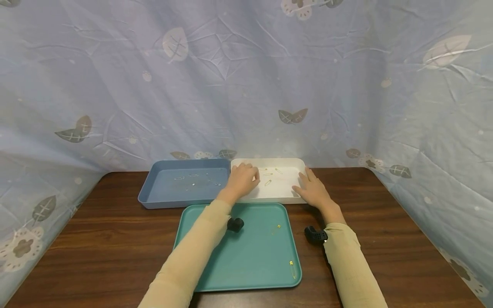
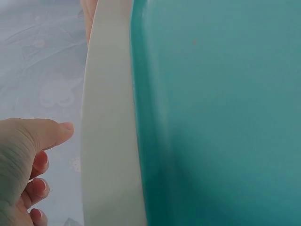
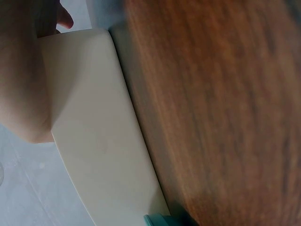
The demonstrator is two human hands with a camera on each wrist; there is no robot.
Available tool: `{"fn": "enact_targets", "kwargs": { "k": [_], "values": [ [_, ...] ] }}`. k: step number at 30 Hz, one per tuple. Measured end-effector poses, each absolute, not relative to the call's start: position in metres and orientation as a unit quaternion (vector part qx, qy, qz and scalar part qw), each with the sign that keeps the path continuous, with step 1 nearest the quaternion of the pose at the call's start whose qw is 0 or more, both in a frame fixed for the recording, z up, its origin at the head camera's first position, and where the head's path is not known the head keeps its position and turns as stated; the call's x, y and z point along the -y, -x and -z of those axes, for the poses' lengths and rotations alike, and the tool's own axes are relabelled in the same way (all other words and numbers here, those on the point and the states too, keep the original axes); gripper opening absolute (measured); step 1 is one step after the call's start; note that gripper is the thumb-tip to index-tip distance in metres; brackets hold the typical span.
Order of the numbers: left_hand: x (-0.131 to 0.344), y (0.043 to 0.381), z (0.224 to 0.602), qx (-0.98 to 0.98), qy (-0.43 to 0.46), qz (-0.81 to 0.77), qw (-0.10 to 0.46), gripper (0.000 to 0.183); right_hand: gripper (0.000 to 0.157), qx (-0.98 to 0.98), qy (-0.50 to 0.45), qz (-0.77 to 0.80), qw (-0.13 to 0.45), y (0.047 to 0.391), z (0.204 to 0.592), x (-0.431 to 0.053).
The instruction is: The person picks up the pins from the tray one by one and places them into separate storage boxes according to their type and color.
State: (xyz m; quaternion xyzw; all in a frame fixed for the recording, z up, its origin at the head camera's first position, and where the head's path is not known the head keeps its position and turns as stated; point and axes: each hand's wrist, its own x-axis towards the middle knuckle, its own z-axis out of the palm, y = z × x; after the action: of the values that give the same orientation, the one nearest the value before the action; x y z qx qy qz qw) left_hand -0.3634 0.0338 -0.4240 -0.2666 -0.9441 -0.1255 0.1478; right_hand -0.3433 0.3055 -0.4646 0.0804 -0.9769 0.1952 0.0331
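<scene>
My left hand (image 1: 242, 180) is over the left part of the white tray (image 1: 286, 199), its fingers bent. The left wrist view shows its thumb (image 2: 56, 133) and loosely curled fingers, with nothing visible between them. At the white tray's right side is my right hand (image 1: 313, 190), fingers spread and fairly straight, touching the rim. Several gold safety pins (image 1: 268, 182) lie in the white tray. In the right wrist view part of the right hand (image 3: 21, 89) overlaps the white tray's wall (image 3: 101, 113).
A blue tray (image 1: 154, 204) with several small silver pins (image 1: 179, 178) stands to the left of the white one. In front lies a teal tray (image 1: 246, 265) holding gold safety pins (image 1: 292, 269). All rest on a dark wooden table (image 1: 96, 239) before a patterned curtain (image 1: 215, 94).
</scene>
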Motion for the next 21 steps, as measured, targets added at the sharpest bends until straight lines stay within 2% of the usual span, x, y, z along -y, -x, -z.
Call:
{"fn": "enact_targets", "kwargs": {
  "k": [21],
  "values": [
    [-0.022,0.310,0.410,0.932,0.276,0.136,0.193,0.009,0.070,0.976,-0.087,-0.197,0.028,0.345,0.466,-0.307]
  ]
}}
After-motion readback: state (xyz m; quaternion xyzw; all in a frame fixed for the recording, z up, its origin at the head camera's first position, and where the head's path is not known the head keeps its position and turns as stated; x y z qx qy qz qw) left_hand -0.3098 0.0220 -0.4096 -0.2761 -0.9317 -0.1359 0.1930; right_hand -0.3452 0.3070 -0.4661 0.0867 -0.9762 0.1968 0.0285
